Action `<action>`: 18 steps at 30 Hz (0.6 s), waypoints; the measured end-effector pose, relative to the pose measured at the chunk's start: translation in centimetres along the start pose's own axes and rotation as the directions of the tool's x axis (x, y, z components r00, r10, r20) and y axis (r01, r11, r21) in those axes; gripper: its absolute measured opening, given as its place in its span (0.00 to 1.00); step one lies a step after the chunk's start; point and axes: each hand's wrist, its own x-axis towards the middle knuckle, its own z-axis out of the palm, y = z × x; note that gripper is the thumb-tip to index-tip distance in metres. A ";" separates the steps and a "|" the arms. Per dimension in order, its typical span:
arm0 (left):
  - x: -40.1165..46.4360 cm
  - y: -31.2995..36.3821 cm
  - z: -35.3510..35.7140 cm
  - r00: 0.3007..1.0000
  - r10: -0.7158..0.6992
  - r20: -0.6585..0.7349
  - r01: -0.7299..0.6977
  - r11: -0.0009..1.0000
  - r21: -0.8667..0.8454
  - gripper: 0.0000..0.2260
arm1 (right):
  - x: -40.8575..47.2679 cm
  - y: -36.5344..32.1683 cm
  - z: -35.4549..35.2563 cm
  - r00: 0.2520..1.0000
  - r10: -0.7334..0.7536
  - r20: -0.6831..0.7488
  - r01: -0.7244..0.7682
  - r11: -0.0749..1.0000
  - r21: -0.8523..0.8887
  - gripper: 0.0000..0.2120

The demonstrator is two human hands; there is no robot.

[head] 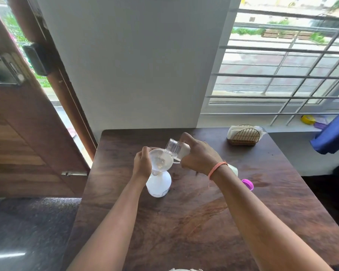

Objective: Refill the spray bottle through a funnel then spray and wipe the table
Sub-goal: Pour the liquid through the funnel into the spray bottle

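A: Pouring in progress, head view. Right hand [199, 153] has its fingers curled around a clear jar [175, 148], tipped mouth-down over the funnel [160, 159]. Left hand [143, 164] pinches the funnel's rim, fingers clamped on it.

B: And the spray bottle [158, 184]?

A: Upright on the dark wooden surface [184, 222], directly beneath the funnel, whose spout sits in its neck. Sprayer head not identifiable (a purple cap [248, 184] lies by the right forearm, and something pale hides behind the wrist).

B: How to pour well here?

A: Judgement only: keep the jar's lip inside the funnel bowl, tilt gradually, and let the level in the bowl drop before adding more. The left hand should hold the funnel vertical so the bottle doesn't tip.

B: Risk?

A: Overflow at the rim, or the light bottle toppling. Cannot tell how full it is.

B: Anything else?

A: A wire napkin holder [244, 136] stands at the far right corner.
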 end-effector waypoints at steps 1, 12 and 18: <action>-0.1 -0.1 0.0 1.000 0.002 -0.011 -0.002 1.000 0.000 0.19 | 0.0 0.0 0.0 1.000 0.002 0.006 -0.002 1.000 -0.012 0.19; 0.0 0.0 0.0 0.999 0.024 -0.023 -0.023 0.999 0.027 0.20 | 0.0 0.5 0.4 0.995 0.020 0.093 -0.007 0.991 -0.132 0.17; -0.2 0.1 0.1 1.000 0.011 -0.027 -0.011 1.000 0.019 0.20 | -0.1 0.3 0.4 0.995 0.012 0.100 0.004 0.988 -0.157 0.18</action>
